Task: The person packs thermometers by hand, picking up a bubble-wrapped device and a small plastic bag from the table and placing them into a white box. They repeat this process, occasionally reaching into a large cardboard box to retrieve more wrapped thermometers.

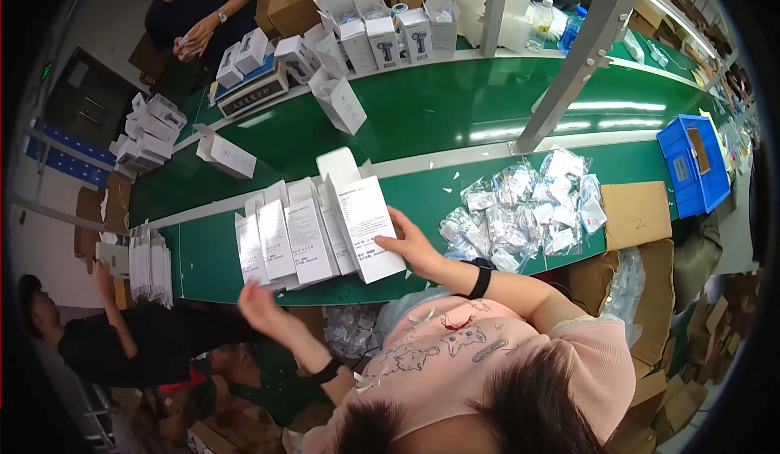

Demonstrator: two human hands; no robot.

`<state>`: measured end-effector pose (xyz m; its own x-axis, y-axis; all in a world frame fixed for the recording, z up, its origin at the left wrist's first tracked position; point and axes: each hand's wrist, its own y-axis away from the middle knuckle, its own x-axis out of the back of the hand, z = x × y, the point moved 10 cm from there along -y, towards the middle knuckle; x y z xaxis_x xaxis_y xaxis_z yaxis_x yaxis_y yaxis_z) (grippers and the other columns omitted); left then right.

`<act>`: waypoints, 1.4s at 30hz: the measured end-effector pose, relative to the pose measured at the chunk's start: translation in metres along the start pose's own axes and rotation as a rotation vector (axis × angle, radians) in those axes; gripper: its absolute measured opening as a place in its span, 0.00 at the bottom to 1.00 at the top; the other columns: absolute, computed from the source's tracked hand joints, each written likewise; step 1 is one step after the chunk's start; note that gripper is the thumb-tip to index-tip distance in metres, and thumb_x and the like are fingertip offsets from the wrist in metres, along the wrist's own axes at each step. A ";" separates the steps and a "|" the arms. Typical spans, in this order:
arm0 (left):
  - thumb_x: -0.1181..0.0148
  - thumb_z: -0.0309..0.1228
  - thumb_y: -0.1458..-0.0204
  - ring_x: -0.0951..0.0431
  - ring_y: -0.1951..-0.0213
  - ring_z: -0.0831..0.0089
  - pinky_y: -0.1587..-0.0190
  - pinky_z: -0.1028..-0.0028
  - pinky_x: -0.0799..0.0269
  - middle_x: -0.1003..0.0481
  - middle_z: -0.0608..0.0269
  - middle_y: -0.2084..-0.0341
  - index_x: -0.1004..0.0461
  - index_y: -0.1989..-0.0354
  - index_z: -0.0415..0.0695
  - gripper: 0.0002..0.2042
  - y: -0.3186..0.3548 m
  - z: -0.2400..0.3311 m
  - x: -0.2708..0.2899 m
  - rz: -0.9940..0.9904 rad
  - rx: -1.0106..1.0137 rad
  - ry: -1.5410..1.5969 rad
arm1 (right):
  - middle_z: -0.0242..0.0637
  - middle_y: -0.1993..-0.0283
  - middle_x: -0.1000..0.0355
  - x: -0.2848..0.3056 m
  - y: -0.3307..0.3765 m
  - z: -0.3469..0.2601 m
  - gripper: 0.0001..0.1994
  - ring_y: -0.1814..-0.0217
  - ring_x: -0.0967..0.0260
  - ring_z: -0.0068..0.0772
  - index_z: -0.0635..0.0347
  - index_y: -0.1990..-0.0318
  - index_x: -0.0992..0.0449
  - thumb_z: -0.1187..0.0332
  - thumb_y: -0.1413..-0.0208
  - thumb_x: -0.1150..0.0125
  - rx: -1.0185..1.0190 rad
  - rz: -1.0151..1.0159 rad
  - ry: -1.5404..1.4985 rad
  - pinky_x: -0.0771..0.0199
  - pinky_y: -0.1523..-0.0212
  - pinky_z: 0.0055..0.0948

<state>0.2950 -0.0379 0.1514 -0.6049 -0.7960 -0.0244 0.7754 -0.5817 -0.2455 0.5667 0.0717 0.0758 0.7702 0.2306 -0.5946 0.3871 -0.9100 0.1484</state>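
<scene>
My right hand [412,245] is closed around the right side of a white printed carton [367,225], thumb on its front face. The carton stands slightly tilted, its top flap up. To its left is a row of similar white cartons [302,239], several with raised flaps. My left hand [268,312] is at the table's front edge, below the leftmost cartons; its fingers are slightly blurred and look apart, with nothing visible in them. Right of my right hand lies a pile of clear bags [532,206] with small white and blue parts inside.
Beyond a pale rail runs a green belt [439,113] carrying open cartons [337,101]. A slanted metal post [569,64] rises at the rail. A blue bin [691,166] and cardboard piece [638,214] are at right. Flat cartons [150,267] stand at left, near a person [122,340]; another person [195,15] works at far left.
</scene>
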 end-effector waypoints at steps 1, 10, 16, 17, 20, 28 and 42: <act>0.51 0.21 0.54 0.36 0.53 0.71 0.53 0.73 0.37 0.37 0.58 0.54 0.40 0.51 0.42 0.19 0.018 -0.003 -0.034 -0.108 0.068 0.113 | 0.41 0.43 0.45 0.000 0.007 -0.008 0.31 0.44 0.44 0.33 0.62 0.41 0.50 0.76 0.54 0.45 -0.003 -0.031 0.001 0.41 0.47 0.31; 0.38 0.23 0.63 0.38 0.49 0.64 0.51 0.69 0.38 0.43 0.54 0.50 0.56 0.42 0.42 0.39 0.113 -0.054 -0.206 -0.724 0.392 0.337 | 0.41 0.40 0.48 0.049 0.045 -0.048 0.30 0.36 0.57 0.46 0.53 0.42 0.46 0.65 0.54 0.44 0.401 -0.196 0.899 0.53 0.40 0.40; 0.33 0.26 0.67 0.37 0.50 0.61 0.52 0.70 0.37 0.42 0.49 0.51 0.59 0.41 0.39 0.45 0.131 -0.129 -0.211 -0.837 0.509 0.120 | 0.40 0.37 0.54 0.100 0.061 0.001 0.27 0.33 0.67 0.48 0.44 0.43 0.41 0.49 0.52 0.50 0.278 -0.156 1.855 0.64 0.41 0.56; 0.33 0.26 0.67 0.37 0.50 0.61 0.52 0.70 0.37 0.42 0.49 0.51 0.59 0.41 0.39 0.45 0.131 -0.136 -0.210 -0.845 0.504 0.125 | 0.40 0.37 0.54 0.104 0.065 0.006 0.27 0.33 0.67 0.48 0.44 0.43 0.41 0.49 0.52 0.50 0.281 -0.146 1.860 0.64 0.41 0.56; 0.32 0.27 0.68 0.37 0.50 0.61 0.52 0.70 0.38 0.42 0.47 0.51 0.59 0.42 0.37 0.46 0.117 -0.152 -0.193 -0.737 0.410 -0.040 | 0.37 0.37 0.53 0.113 0.072 0.029 0.27 0.33 0.66 0.46 0.40 0.46 0.37 0.49 0.57 0.46 0.302 -0.239 1.933 0.65 0.43 0.62; 0.31 0.27 0.68 0.37 0.52 0.61 0.51 0.70 0.40 0.42 0.47 0.52 0.59 0.42 0.37 0.46 0.095 -0.163 -0.180 -0.654 0.408 -0.052 | 0.38 0.36 0.55 0.163 0.057 0.023 0.29 0.33 0.67 0.48 0.41 0.46 0.37 0.49 0.60 0.43 0.334 -0.011 2.036 0.62 0.43 0.61; 0.30 0.29 0.74 0.41 0.48 0.54 0.47 0.63 0.44 0.44 0.47 0.51 0.54 0.42 0.39 0.47 0.108 -0.109 -0.189 -0.725 0.022 -0.417 | 0.45 0.36 0.59 0.111 -0.021 0.005 0.31 0.33 0.71 0.58 0.43 0.42 0.43 0.50 0.55 0.47 0.321 0.048 1.773 0.64 0.46 0.68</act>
<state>0.4735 0.0678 0.0241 -0.8420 -0.2175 0.4937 0.2259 -0.9732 -0.0433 0.6415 0.1144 0.0034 0.4285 0.0644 0.9012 0.4134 -0.9009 -0.1322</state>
